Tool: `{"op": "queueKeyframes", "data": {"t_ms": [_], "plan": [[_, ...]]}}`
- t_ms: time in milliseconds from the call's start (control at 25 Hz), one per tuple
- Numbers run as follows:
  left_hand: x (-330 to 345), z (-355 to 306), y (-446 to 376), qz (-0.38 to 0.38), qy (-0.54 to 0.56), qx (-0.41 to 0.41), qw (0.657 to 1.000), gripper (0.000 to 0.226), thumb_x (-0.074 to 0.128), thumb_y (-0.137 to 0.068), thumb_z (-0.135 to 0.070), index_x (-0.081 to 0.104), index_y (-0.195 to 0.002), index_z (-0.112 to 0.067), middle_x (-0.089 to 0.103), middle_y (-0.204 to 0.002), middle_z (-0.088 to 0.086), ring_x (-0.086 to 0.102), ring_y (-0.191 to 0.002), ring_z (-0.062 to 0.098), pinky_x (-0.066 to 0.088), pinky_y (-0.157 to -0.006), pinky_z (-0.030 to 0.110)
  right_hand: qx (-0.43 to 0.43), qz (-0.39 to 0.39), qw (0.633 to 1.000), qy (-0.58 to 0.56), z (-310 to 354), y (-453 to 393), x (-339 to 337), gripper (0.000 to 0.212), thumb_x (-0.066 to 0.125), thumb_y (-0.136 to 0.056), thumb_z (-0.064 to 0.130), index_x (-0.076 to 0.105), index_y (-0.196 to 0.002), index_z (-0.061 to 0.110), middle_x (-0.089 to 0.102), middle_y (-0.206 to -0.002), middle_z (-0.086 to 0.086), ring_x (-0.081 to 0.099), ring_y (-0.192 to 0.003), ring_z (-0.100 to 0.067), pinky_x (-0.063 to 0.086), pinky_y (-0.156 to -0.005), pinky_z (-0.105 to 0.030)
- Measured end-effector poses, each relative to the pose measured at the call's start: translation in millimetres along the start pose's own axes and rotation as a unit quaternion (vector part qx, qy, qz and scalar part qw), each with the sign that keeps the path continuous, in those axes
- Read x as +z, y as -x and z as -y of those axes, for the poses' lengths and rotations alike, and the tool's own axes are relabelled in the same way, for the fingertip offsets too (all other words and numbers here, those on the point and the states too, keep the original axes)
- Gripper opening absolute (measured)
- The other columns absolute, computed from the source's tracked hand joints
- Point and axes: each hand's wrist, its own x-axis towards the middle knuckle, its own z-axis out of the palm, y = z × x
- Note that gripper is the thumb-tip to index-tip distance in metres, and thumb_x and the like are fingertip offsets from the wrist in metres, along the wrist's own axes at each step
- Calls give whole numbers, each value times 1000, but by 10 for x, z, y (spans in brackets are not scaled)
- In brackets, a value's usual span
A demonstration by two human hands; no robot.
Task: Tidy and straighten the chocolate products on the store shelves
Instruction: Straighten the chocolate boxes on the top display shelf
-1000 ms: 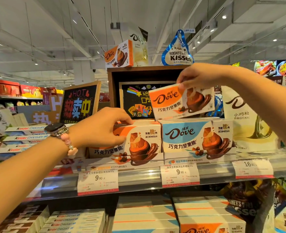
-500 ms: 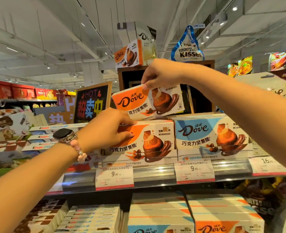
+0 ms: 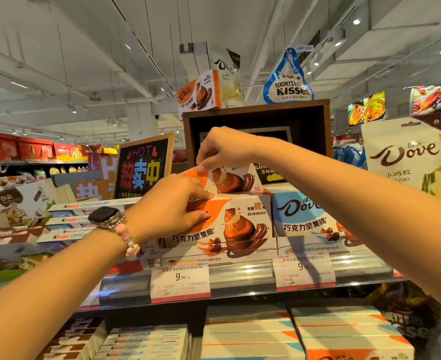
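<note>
Up on the top shelf (image 3: 242,276), an orange box (image 3: 233,178) of Dove chocolate is pinched at its upper left corner between the thumb and fingers of the right hand (image 3: 223,148). It tilts back and sits right above the orange stack (image 3: 229,222), its lower edge at or just over the stack's top; whether they touch cannot be told. The left hand (image 3: 172,206) lies on the stack's upper left corner, fingers curled together and pressed against the front face and top edge, holding the stack rather than lifting it. On that wrist are a dark watch (image 3: 105,215) and a pink bead bracelet (image 3: 128,240).

Just right of the orange stack stands a blue stack (image 3: 299,214) of the same brand, partly hidden by the right forearm. Below both stacks, price tags (image 3: 180,281) hang on the shelf's front rail. Further right of the orange stack stands a large cream Dove bag (image 3: 408,162). Behind the stack is a dark wooden display box (image 3: 315,120), with another orange Dove carton (image 3: 198,92) and a Kisses bag (image 3: 288,81) on top of it. Left of the stack stand a black "HOT" sign (image 3: 142,167) and flat Kinder boxes (image 3: 79,219). Beneath the stack, the lower shelf holds more flat chocolate boxes (image 3: 250,333).
</note>
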Motion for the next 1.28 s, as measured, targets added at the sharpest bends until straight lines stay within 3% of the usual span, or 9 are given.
{"op": "queueKeyframes", "data": {"t_ms": [120,200,280,360,480,680,920,1120,1280], "plan": [[-64,16,-9,4,96,-17,995,18,66,-81,-28,74,-96,-20,70,-88,-8,63,-82,6,52,-78,35,-8,-7,1000,-17,52,36,-7,22,64,-85,28,71,-100,13,69,-94,1,65,-87,-12,54,-78,-28],[-105,73,-66,-109,149,-59,981,11,63,-83,-23,71,-82,-16,68,-78,-3,63,-75,13,53,-73,37,-10,-20,999,-32,46,77,-18,21,65,-84,26,70,-99,12,69,-93,2,65,-88,-11,54,-79,-28],[-137,188,-143,-182,101,-108,972,16,67,-78,-19,62,-92,-13,60,-91,0,56,-86,16,46,-76,32,0,-39,997,-63,14,110,-33,18,67,-83,25,68,-97,14,69,-91,3,66,-87,-10,55,-79,-29],[-131,333,-199,-94,51,-156,982,40,72,-74,-21,54,-109,-12,54,-103,0,51,-93,15,42,-77,28,9,-49,995,-85,3,136,-34,15,68,-82,24,66,-95,15,69,-90,2,67,-87,-10,56,-80,-32],[-144,424,-215,19,122,-169,978,35,72,-76,-21,56,-106,-15,64,-99,1,61,-82,13,49,-68,26,-5,-60,994,-91,31,194,-47,16,67,-83,24,65,-96,14,68,-92,2,65,-86,-8,56,-77,-29],[-195,461,-178,5,193,-150,970,22,67,-81,-13,61,-101,-20,67,-94,-2,63,-81,8,49,-67,21,47,-20,991,-125,-220,478,-158,38,65,-83,22,53,-119,20,57,-110,7,56,-94,-4,50,-78,-21],[-121,408,-246,27,153,-140,978,42,65,-82,-11,55,-122,-21,57,-100,-5,59,-89,12,46,-72,20,66,-51,962,-260,-504,822,189,31,65,-84,8,53,-112,11,60,-106,0,63,-88,-8,51,-61,-14],[-130,432,-258,46,118,-89,988,9,66,-81,-12,66,-87,-19,65,-91,-5,62,-87,9,50,-73,21,70,-22,971,-227,-520,798,216,12,63,-84,4,68,-94,7,67,-100,-1,66,-89,-14,53,-66,-16],[-117,403,-246,91,141,-106,980,14,60,-86,-13,72,-85,-20,68,-80,-9,64,-76,4,50,-65,15,111,-19,970,-214,-544,790,237,21,56,-84,-2,74,-88,8,72,-98,-9,67,-91,-19,56,-78,-26]]}}
